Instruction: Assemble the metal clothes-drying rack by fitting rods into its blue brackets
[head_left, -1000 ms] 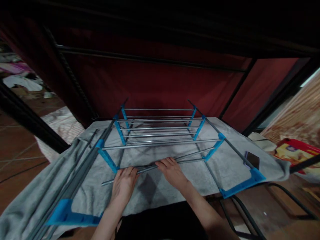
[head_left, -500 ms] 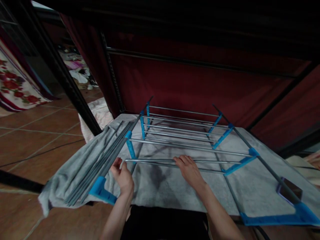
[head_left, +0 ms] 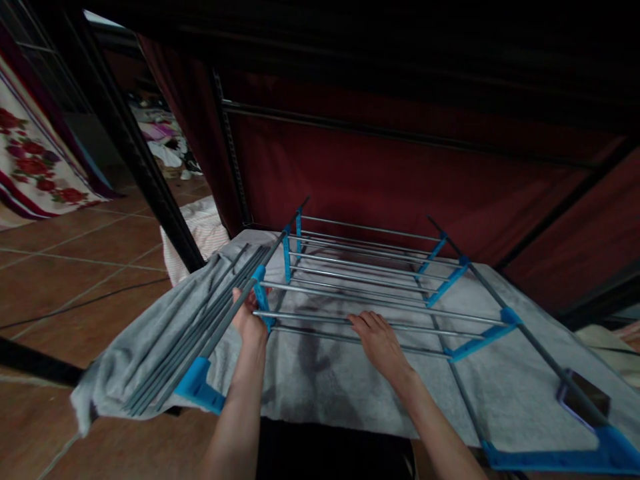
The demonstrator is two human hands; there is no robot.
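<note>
A rack of grey metal rods and blue plastic brackets lies on a grey blanket. My left hand is closed around the near-left blue bracket, where it joins the left side pole; some fingers are hidden behind the bracket. With fingers curled over it, my right hand holds a metal rod at mid-length. The rod's left end meets the front of that bracket, and whether it sits in a hole cannot be made out. Its right end lies near the near-right bracket.
Several loose grey tubes lie left of the rack. A phone-like dark device rests under the right side pole. Blue end pieces cap the near ends. A black metal post rises at left, with a dark red curtain behind.
My left hand has moved up and forward from beside the rod's end to grip the bracket. The rod's left end has shifted slightly up, against the bracket. My right hand stays on the rod.
</note>
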